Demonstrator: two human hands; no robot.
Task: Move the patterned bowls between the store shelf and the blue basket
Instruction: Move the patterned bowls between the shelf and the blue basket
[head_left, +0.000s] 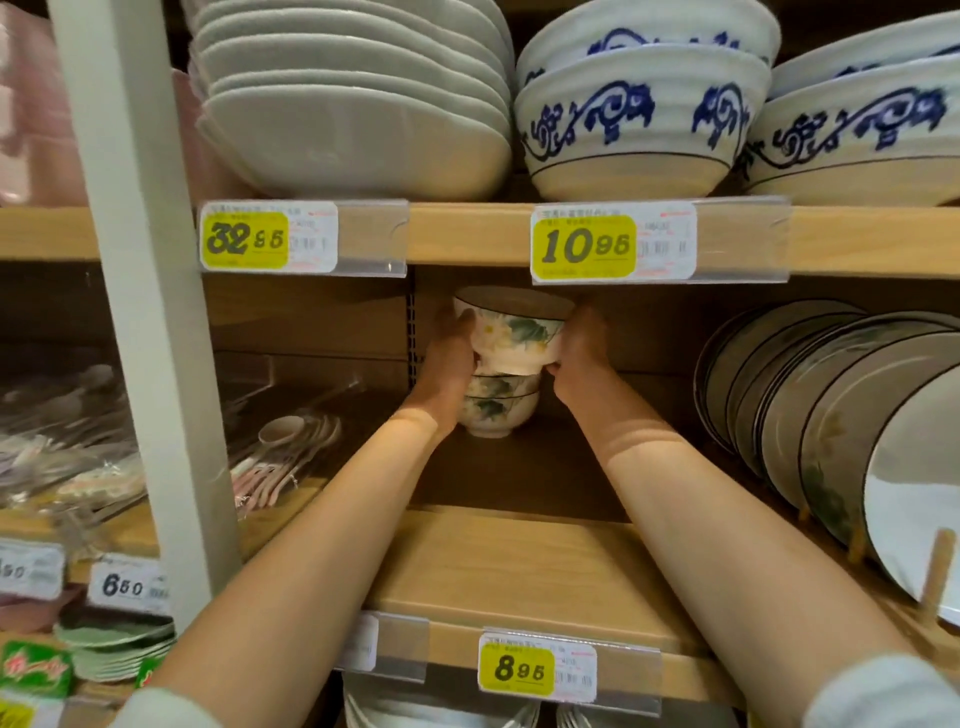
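A patterned bowl (514, 332), white with green leaves and a pale yellow flower, is held deep in the middle shelf (519, 566), just above a short stack of matching bowls (498, 405). My left hand (452, 358) grips its left side and my right hand (579, 348) grips its right side. Whether it touches the stack below, I cannot tell. The blue basket is out of view.
Patterned plates (831, 415) stand upright in a wooden rack at the right. Packaged spoons (280, 457) lie at the left behind a white upright post (140, 312). The shelf above (467, 234), with large bowls, hangs close over the held bowl.
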